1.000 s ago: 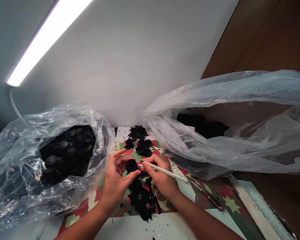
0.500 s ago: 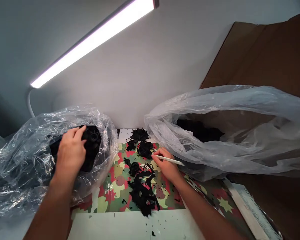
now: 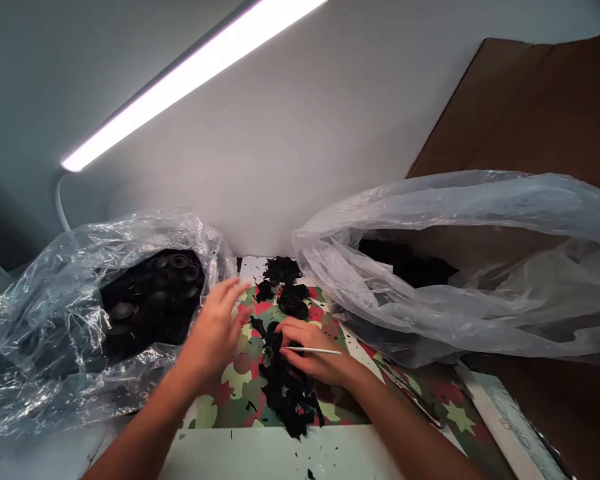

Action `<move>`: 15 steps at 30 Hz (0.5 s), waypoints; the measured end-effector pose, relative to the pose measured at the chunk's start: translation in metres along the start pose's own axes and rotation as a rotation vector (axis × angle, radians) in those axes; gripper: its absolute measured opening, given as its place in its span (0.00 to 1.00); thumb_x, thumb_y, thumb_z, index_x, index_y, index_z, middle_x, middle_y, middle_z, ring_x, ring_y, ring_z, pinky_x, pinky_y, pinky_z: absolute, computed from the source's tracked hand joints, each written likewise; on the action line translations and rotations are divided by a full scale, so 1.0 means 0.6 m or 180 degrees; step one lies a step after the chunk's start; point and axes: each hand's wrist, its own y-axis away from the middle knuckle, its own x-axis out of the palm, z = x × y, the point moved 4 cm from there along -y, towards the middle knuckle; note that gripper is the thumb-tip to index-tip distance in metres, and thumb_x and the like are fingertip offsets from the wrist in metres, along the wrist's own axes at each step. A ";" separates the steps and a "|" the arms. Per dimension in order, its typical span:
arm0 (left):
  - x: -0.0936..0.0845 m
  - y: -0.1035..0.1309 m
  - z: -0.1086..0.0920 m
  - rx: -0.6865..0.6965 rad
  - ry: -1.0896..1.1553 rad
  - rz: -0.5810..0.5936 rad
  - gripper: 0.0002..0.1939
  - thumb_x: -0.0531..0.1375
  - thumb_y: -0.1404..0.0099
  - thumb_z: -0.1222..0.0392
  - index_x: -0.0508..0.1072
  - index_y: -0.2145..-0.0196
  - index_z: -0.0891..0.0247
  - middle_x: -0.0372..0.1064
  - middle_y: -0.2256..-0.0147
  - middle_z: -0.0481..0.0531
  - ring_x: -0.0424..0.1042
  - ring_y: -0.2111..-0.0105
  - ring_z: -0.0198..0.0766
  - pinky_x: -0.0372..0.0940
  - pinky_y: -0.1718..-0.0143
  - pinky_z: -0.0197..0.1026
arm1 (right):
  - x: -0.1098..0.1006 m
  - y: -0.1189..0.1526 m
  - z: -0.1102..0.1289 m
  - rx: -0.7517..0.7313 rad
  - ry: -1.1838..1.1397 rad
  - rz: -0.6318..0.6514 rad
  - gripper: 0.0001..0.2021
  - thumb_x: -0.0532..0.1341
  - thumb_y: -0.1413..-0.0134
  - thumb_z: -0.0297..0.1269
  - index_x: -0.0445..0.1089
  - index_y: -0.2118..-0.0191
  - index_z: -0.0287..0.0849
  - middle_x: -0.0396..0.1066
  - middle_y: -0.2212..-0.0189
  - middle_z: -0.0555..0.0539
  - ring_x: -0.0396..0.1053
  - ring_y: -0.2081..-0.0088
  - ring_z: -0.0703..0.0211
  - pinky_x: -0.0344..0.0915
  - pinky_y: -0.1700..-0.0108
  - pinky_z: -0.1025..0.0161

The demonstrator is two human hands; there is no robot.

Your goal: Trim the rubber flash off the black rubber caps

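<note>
White and slim, the stick (image 3: 316, 350) lies across your right hand (image 3: 320, 367), pinched between thumb and fingers above the patterned sheet (image 3: 237, 380). Your left hand (image 3: 216, 328) is blurred, its fingers spread and nothing showing in them; it is near the clear bag (image 3: 63, 267), apart from the right hand. Just by your right fingertips is a small, dark, round part (image 3: 274, 338), at the far end of the scraps (image 3: 291, 400); whether those fingertips grip it or only rest near it, you cannot tell.

Judging by looks, expect the stick to be light and fairly stiff, easy to steer if you hold it close to its working end. Treat the part as light too, probably rubbery: it should give a little under a pinch and resist slipping, with small risk of breaking. Take it by opposite sides of its rim, leaving its face free.

The stick's long axis runs nearly level across your view, one end by your thumb and the other pointing right, towards the cloudy bag (image 3: 420, 320). Being round, the part shows you no long axis, and it is too dark and covered for you to tell which way its face is turned.
</note>
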 end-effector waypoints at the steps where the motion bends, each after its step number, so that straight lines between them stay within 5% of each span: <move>1: 0.024 0.010 -0.010 -0.0022 0.0400 0.0325 0.18 0.57 0.29 0.61 0.74 0.44 0.57 0.73 0.44 0.58 0.73 0.45 0.49 0.67 0.43 0.52 | -0.002 0.004 0.005 -0.0118 0.0144 -0.0061 0.08 0.61 0.43 0.24 0.66 0.67 0.44 0.77 0.56 0.44 0.74 0.56 0.53 0.66 0.54 0.57; 4: 0.080 0.034 -0.027 -0.0384 0.1384 0.1012 0.14 0.58 0.30 0.55 0.77 0.50 0.57 0.78 0.53 0.55 0.76 0.53 0.48 0.70 0.50 0.49 | -0.006 0.015 0.031 -0.0654 0.0652 -0.0247 0.07 0.60 0.44 0.24 0.67 0.64 0.44 0.77 0.56 0.44 0.73 0.56 0.52 0.64 0.53 0.54; 8: 0.110 0.042 -0.021 -0.1087 0.2515 0.1091 0.19 0.60 0.32 0.42 0.78 0.62 0.61 0.78 0.64 0.52 0.74 0.61 0.45 0.68 0.57 0.44 | -0.014 0.025 0.063 -0.0971 0.0711 -0.0471 0.06 0.58 0.41 0.26 0.67 0.66 0.45 0.76 0.50 0.40 0.73 0.57 0.51 0.67 0.52 0.52; 11: 0.114 0.044 -0.015 -0.1574 0.3381 0.0850 0.21 0.68 0.41 0.41 0.77 0.62 0.62 0.75 0.64 0.50 0.73 0.62 0.42 0.66 0.59 0.41 | -0.033 0.026 0.062 -0.0455 0.0070 -0.0944 0.06 0.59 0.39 0.28 0.68 0.66 0.46 0.74 0.48 0.41 0.75 0.58 0.54 0.70 0.54 0.55; 15: 0.114 0.048 -0.021 -0.1936 0.3947 0.0653 0.33 0.76 0.50 0.53 0.73 0.48 0.56 0.74 0.58 0.50 0.75 0.61 0.41 0.68 0.57 0.42 | -0.055 0.033 0.046 0.0295 -0.0331 -0.1955 0.06 0.61 0.37 0.32 0.70 0.67 0.47 0.78 0.59 0.45 0.77 0.58 0.53 0.71 0.55 0.56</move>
